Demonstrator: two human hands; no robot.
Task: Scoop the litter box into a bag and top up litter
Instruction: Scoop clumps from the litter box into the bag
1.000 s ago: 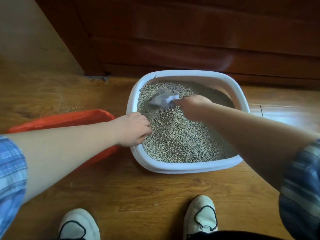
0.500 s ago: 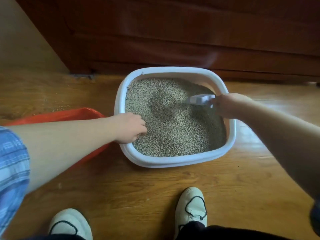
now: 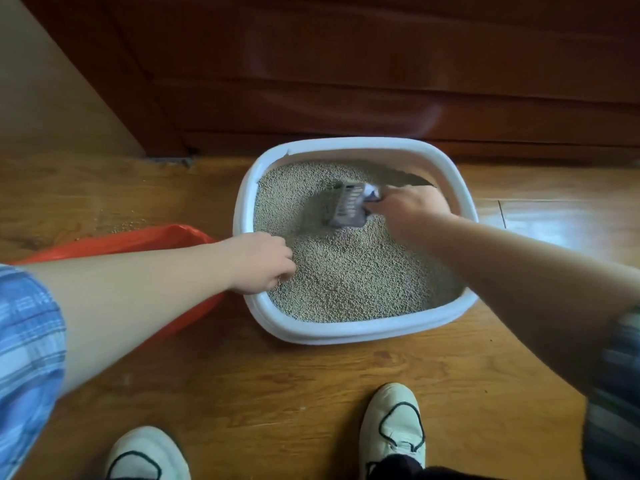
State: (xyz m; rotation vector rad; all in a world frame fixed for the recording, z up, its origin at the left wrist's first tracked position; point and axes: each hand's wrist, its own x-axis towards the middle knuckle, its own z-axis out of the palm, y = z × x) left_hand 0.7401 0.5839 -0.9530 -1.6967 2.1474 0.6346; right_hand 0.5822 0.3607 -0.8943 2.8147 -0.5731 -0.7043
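Observation:
A white litter box (image 3: pixel 349 330) full of grey-green litter (image 3: pixel 353 278) sits on the wooden floor. My right hand (image 3: pixel 407 207) is shut on the handle of a slotted grey scoop (image 3: pixel 348 204), whose blade digs into the litter near the far side of the box. My left hand (image 3: pixel 263 263) grips the box's left rim, fingers curled over it onto the litter. An orange bag (image 3: pixel 138 239) lies on the floor just left of the box, partly hidden under my left forearm.
Dark wooden furniture (image 3: pixel 381 81) stands right behind the box. Some spilled litter grains (image 3: pixel 121 221) lie on the floor beyond the bag. My two white shoes (image 3: pixel 393 431) are on the floor in front of the box.
The scoop swung from the box's left-middle to its right side and has come back toward the far middle, blade now down in the litter. My left hand stayed on the rim.

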